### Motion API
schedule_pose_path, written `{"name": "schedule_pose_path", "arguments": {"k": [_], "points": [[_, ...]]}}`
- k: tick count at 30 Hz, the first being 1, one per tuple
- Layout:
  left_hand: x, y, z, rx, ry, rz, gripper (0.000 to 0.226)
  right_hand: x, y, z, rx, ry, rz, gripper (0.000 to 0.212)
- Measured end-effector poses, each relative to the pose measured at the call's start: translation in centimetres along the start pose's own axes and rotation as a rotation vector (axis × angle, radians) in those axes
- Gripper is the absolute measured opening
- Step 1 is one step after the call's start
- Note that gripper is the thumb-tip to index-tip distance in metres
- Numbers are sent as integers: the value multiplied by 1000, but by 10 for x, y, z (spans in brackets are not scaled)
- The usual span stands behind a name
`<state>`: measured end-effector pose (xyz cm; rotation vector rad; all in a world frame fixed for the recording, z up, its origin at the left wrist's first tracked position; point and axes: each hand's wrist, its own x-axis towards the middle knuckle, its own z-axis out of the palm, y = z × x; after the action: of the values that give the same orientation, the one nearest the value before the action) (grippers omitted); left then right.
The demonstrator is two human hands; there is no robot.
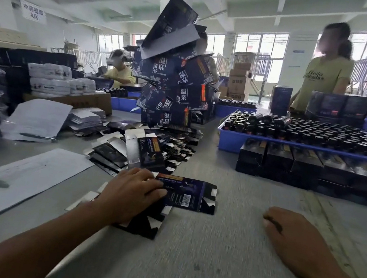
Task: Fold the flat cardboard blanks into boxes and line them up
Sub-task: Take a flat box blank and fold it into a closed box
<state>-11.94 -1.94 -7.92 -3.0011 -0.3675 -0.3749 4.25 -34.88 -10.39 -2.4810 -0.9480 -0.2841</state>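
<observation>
Dark cardboard blanks [184, 195] lie flat on the grey tabletop [221, 249], and the left hand [130, 195] presses on them with fingers spread. The right hand [293, 237] rests apart, palm down, holding nothing. Behind them stands a leaning stack of folded boxes [175, 86].

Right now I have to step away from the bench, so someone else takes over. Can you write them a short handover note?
Left hand: rests with spread fingers on a flat cardboard blank, pressing it to the grey table.
Right hand: on the table, holding nothing.
More flat blanks lie in a loose heap just behind.
Folded boxes are piled in an untidy, leaning stack beyond the heap, not in a line.
Done: a number of boxes folded.
Left: fold the blank under the hand, then the heap, then line the boxes up.
</observation>
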Motion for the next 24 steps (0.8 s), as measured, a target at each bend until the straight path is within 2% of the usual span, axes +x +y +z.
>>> {"name": "schedule_pose_path", "arguments": {"k": [3,8,13,16,20,24], "points": [[23,23,-4,-180,-24,16,73,1,2,2,2,13,28,19],[66,58,-10,-228,-395,61,118,1,2,0,2,-6,86,20],[93,56,-12,-263,-541,0,125,2,0,-4,-5,5,98,26],[92,55,-10,-264,-523,-15,126,2,-1,-3,16,1,94,24],[82,56,-9,-218,-384,-5,128,2,0,-1,24,15,95,21],[73,58,-10,-93,-207,38,123,2,0,0,26,33,85,26]]}}
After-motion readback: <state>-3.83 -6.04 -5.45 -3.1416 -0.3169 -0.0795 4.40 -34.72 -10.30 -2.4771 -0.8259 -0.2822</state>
